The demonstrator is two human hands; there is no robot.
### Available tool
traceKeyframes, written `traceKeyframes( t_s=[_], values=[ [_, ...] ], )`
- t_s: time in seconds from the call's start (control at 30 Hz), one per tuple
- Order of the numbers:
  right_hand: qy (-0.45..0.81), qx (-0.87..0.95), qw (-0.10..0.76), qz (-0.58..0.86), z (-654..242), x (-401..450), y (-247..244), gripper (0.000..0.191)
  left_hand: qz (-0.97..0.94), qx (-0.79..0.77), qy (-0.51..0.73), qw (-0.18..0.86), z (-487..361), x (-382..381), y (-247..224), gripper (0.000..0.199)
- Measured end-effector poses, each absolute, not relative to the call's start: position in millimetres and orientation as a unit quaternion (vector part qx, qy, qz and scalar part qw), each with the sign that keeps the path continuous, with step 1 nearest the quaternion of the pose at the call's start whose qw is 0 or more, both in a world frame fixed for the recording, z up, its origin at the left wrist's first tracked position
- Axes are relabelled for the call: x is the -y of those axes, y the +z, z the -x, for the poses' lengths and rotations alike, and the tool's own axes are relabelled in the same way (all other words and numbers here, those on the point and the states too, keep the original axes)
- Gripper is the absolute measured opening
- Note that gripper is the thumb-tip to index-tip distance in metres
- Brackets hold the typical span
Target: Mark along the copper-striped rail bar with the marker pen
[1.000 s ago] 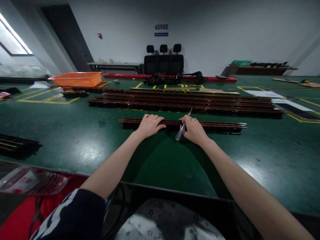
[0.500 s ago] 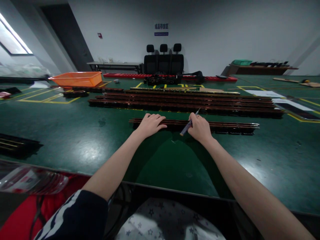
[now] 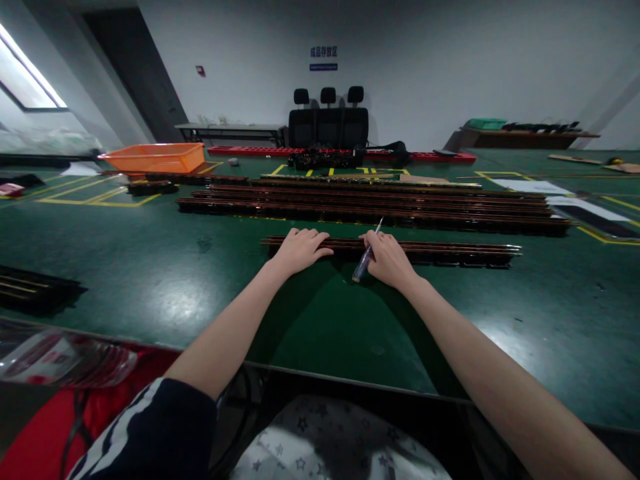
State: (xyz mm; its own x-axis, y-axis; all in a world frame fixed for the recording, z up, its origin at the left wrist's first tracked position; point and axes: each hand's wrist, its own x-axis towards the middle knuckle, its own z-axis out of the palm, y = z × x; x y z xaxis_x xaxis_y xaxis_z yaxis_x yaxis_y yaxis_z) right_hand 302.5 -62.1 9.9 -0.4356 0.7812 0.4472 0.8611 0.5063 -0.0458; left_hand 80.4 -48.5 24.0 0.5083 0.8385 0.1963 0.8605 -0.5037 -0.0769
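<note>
A long bundle of dark strips with copper-coloured edges (image 3: 450,252) lies crosswise on the green table before me. My left hand (image 3: 301,251) grips its left part, fingers over the top and thumb along the near side. In my right hand (image 3: 389,259) is a slim screwdriver (image 3: 362,264) with a translucent bluish handle; its thin shaft points up and away. The right fingers also rest at the bundle's top edge, near its middle. My hands cover parts of the bundle, and I cannot make out whether the screwdriver touches it.
Just beyond lies a wider stack of similar long strips (image 3: 320,203). An orange bin (image 3: 155,159) stands at the back left. More dark strips (image 3: 37,290) lie at the left edge. White papers (image 3: 530,187) are at the right. The green table's (image 3: 340,380) near edge runs below my forearms.
My right hand has moved left along the bundle, closer to my left hand, carrying the screwdriver, which now stands more upright. My left hand stays in place.
</note>
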Motion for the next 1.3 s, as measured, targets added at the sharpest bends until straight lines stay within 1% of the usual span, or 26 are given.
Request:
traceKeyframes(
  t_s=[0.3,0.47,1.3],
  values=[
    [-0.093,0.854,0.166,0.484,-300.9,63.8,14.0,0.026,0.864,0.490,-0.065,0.093,-80.5,48.4,23.5,0.050],
    [-0.099,0.856,0.173,0.477,-301.4,63.1,13.4,0.026,0.864,0.491,-0.067,0.094,-80.2,47.7,22.7,0.050],
    [-0.115,0.858,0.149,0.479,-298.7,66.2,22.0,0.017,0.861,0.499,-0.060,0.081,-82.5,51.9,27.5,0.049]
  ],
)
